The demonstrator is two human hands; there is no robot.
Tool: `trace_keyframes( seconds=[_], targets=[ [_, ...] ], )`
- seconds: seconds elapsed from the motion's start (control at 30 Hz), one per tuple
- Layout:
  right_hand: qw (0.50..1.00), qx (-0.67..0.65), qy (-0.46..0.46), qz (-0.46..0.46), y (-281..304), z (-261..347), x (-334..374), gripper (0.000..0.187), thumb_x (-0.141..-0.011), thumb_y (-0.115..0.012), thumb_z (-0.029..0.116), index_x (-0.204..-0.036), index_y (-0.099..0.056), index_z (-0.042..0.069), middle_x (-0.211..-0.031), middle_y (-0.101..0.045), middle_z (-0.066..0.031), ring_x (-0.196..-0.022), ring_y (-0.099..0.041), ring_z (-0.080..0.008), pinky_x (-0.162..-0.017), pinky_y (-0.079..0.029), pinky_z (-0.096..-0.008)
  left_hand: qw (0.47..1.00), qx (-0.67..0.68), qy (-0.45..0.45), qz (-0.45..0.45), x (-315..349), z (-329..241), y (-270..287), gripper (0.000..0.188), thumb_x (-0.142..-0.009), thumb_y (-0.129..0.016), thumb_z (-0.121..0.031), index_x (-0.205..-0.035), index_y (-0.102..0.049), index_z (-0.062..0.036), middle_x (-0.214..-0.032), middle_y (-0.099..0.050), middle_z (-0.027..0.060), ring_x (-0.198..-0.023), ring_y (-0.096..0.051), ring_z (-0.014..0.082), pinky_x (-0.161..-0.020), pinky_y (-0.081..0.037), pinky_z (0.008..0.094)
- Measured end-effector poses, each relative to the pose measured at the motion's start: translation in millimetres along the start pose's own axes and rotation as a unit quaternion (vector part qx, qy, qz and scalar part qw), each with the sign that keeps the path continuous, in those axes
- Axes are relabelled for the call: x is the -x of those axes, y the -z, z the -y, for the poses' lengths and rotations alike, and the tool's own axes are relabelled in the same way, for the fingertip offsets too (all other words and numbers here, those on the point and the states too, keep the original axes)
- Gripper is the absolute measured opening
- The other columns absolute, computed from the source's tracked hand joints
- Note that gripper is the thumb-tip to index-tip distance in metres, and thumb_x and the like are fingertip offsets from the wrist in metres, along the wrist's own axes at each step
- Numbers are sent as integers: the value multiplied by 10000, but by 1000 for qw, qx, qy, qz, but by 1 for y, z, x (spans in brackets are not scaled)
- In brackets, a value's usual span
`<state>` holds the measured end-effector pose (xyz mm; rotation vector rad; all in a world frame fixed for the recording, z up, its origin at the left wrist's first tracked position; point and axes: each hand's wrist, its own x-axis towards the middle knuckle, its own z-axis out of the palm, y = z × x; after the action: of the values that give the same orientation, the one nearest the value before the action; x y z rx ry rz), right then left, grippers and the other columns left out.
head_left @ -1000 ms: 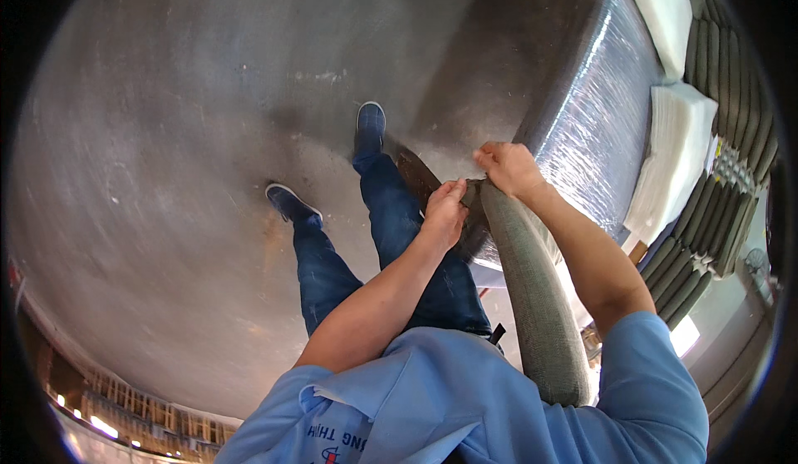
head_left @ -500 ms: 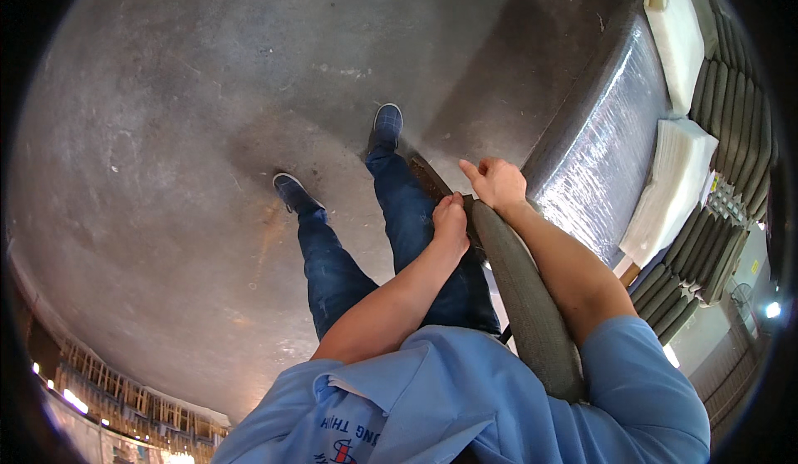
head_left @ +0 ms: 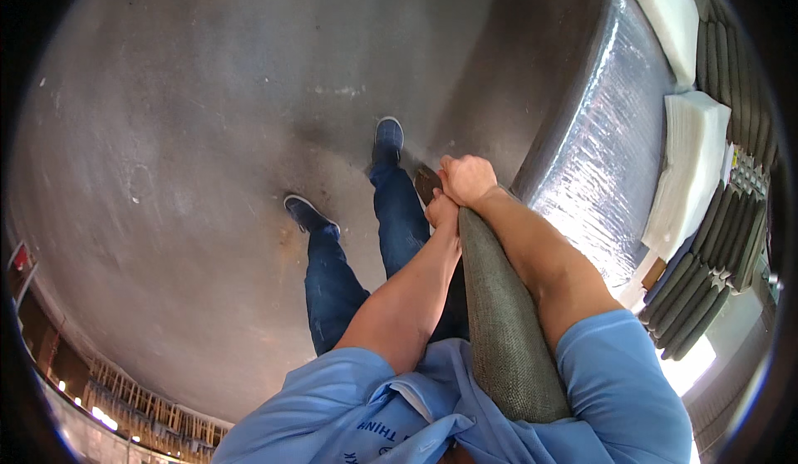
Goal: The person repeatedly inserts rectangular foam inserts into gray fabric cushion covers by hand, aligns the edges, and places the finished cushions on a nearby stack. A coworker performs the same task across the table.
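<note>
A cushion (head_left: pixel 509 323) in grey-green woven fabric stands on edge between my forearms, its near end pressed against my blue shirt. Its narrow far end reaches up to my hands. My left hand (head_left: pixel 442 211) is closed at that far corner, with its fingertips partly covered by my other hand. Just beyond it, my right hand (head_left: pixel 470 180) is curled shut over the same corner, close against the left. Whatever its fingers grip is hidden.
To the right is a large block wrapped in shiny plastic film (head_left: pixel 594 157), with white foam sheets (head_left: pixel 688 169) along its far side. Stacked grey-green cushions (head_left: pixel 686 298) stand behind them. A brown edge (head_left: pixel 426 184) shows beyond my hands, above the concrete floor (head_left: pixel 191 148).
My right hand has closed from a loose, pointing shape and moved left against my left hand. The left hand and the cushion's far end have shifted slightly left.
</note>
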<state>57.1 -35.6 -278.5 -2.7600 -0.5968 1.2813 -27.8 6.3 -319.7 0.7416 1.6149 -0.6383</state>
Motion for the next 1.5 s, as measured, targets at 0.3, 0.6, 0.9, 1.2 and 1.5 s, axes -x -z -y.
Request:
trace_keyframes(
  seconds=[0.3, 0.6, 0.9, 1.2, 1.5],
  targets=[
    [999, -15, -5, -40, 8, -2, -3, 289, -960, -623, 358, -972, -681, 74, -834, -730, -223, -806, -723, -424, -722, -581, -521, 996, -54, -2, -75, 2, -7, -7, 651, -1038, -483, -489, -1091, -725, 113, -1153, -737, 232, -1075, -703, 345, -923, -510, 436],
    [997, -55, -16, -51, 4, -12, -7, 319, -952, -619, 372, -957, -700, 63, -813, -729, -220, -819, -731, -415, -747, -582, -527, 985, 8, -94, 145, 5, -23, 15, 689, -1040, -486, -605, -1312, -606, 16, -1157, -687, 138, -1064, -652, 271, -870, -516, 445],
    [994, -67, 30, -77, -6, -18, -11, 268, -973, -587, 314, -982, -705, 74, -839, -738, -211, -818, -739, -398, -731, -583, -520, 887, -215, 88, 399, 214, -115, 85, 637, -974, -700, -252, -1512, -394, -99, -1319, -616, 109, -1238, -620, 226, -1000, -545, 387],
    [986, -91, 23, -137, 112, -54, 156, 397, -901, -730, 419, -1182, -699, 141, -1127, -701, -116, -1191, -619, -314, -977, -469, -540, 885, -266, 58, 377, 227, -86, 62, 684, -932, -698, -190, -1518, -359, -92, -1368, -560, 122, -1251, -593, 268, -999, -537, 421],
    [737, -139, -546, -373, 180, -140, 541, 658, -904, -759, 403, -1454, -570, 93, -1451, -553, -221, -1362, -528, -355, -1133, -411, -458, 879, -339, 54, 331, 231, -62, 75, 755, -980, -621, -381, -1601, -268, -136, -1481, -481, 139, -1316, -545, 327, -1018, -513, 561]
  ],
)
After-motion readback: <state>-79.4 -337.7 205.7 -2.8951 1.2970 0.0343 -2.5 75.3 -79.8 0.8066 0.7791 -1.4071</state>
